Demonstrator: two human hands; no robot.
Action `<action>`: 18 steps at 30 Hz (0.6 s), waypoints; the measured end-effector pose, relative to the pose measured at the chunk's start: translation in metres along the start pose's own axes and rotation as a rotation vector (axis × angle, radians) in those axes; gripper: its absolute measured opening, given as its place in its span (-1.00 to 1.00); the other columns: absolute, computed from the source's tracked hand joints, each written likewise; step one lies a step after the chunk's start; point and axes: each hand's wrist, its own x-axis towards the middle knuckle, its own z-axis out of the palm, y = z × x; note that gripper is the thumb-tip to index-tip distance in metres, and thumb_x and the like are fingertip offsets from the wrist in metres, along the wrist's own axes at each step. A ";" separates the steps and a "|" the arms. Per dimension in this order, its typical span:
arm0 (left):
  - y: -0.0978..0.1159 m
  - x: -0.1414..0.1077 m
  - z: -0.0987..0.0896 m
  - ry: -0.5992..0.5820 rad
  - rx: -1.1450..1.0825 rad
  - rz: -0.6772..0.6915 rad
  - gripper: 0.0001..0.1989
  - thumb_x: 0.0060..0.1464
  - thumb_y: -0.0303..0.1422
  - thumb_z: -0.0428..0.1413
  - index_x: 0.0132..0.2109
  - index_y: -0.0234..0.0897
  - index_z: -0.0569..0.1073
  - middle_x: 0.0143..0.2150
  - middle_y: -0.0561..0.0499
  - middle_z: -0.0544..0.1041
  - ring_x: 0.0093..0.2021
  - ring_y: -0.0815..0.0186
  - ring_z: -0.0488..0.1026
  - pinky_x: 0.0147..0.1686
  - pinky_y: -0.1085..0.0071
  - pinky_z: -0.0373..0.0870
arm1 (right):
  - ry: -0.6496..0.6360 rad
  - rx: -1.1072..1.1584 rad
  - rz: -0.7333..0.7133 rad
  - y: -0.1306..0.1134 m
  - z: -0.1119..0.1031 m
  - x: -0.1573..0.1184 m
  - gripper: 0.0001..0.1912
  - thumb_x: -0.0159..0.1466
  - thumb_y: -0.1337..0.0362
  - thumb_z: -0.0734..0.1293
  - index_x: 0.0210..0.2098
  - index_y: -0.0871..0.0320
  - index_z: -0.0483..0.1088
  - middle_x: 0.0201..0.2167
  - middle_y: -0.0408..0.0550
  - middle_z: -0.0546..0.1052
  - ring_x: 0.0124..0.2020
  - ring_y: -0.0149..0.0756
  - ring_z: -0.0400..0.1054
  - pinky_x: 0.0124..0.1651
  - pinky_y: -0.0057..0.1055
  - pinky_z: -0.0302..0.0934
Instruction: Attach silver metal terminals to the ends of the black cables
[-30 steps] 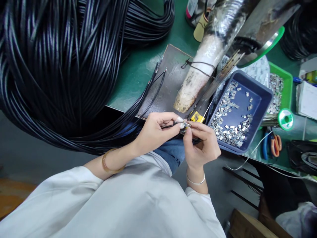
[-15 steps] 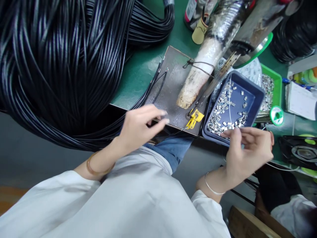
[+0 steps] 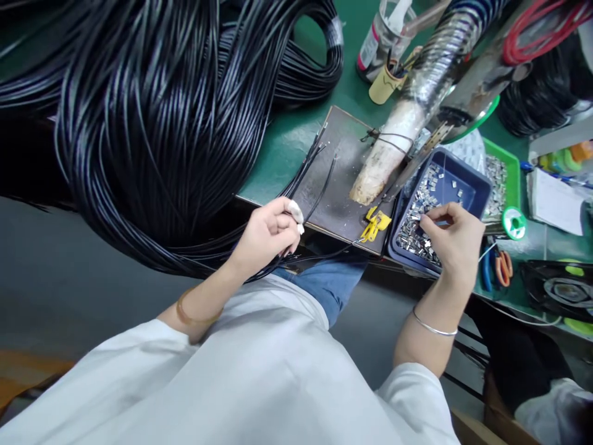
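Green desk (image 3: pixel 271 167), far side. Blk cable bundle (image 3: pixel 171 117) on it, L. Blue tray (image 3: pixel 478 193), R. My L grip (image 3: pixel 265 240) curled nr bundle, contents hidden. My R grip (image 3: pixel 456 238) narrow, over tray. Yellow clip (image 3: pixel 377 224) btwn. Sm metal pcs (image 3: pixel 414 238) in tray, at R grip; can't tell if any pinched.

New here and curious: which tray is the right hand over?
The blue tray: the right hand is above its metal pieces; the green tray sits farther away.

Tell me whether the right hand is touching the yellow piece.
Apart. The head view shows the blue tray's side wall and some metal pieces between the right hand and the yellow piece.
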 end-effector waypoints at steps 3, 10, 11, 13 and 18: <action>0.006 -0.013 0.007 -0.300 -0.268 -0.155 -0.71 0.06 -0.37 0.21 -0.08 -0.24 0.32 -0.67 0.27 0.28 -0.72 0.52 0.17 -0.66 0.59 0.10 | 0.042 -0.043 -0.046 0.001 0.001 -0.003 -0.88 0.09 0.35 0.38 -0.53 0.09 0.35 -0.52 -0.21 0.45 -0.47 -0.38 0.32 -0.24 -0.32 0.19; 0.010 0.003 0.072 -0.480 -0.452 -0.229 -0.74 0.05 -0.30 0.25 -0.17 -0.35 0.42 -0.49 0.10 0.47 -0.66 0.55 0.24 -0.66 0.57 0.19 | 0.312 0.234 -0.110 -0.027 0.001 -0.038 -0.85 0.12 0.33 0.42 -0.48 0.14 0.35 -0.49 -0.24 0.45 -0.52 -0.47 0.29 -0.42 -0.44 0.17; 0.009 0.006 0.079 -0.425 -0.413 -0.207 -0.79 0.06 -0.32 0.23 -0.21 -0.35 0.42 -0.50 0.09 0.47 -0.66 0.56 0.23 -0.66 0.58 0.17 | 0.285 0.353 -0.121 -0.035 0.002 -0.047 -0.82 0.12 0.30 0.45 -0.47 0.14 0.33 -0.44 -0.22 0.48 -0.54 -0.48 0.31 -0.47 -0.45 0.19; 0.005 0.011 0.087 -0.306 -0.309 -0.144 -0.87 0.08 -0.37 0.20 -0.30 -0.37 0.43 -0.55 0.11 0.45 -0.65 0.57 0.22 -0.65 0.59 0.11 | 0.238 0.495 -0.150 -0.050 0.008 -0.063 -0.79 0.15 0.30 0.45 -0.46 0.14 0.32 -0.42 -0.23 0.48 -0.58 -0.49 0.37 -0.51 -0.46 0.27; -0.001 0.016 0.080 -0.180 -0.143 -0.043 -0.90 0.12 -0.47 0.12 -0.38 -0.38 0.44 -0.64 0.13 0.41 -0.64 0.56 0.25 -0.58 0.59 0.14 | 0.447 0.510 -0.328 -0.071 0.036 -0.085 -0.92 0.22 0.39 0.42 -0.34 0.12 0.44 -0.31 -0.14 0.54 -0.27 -0.33 0.54 -0.22 -0.31 0.49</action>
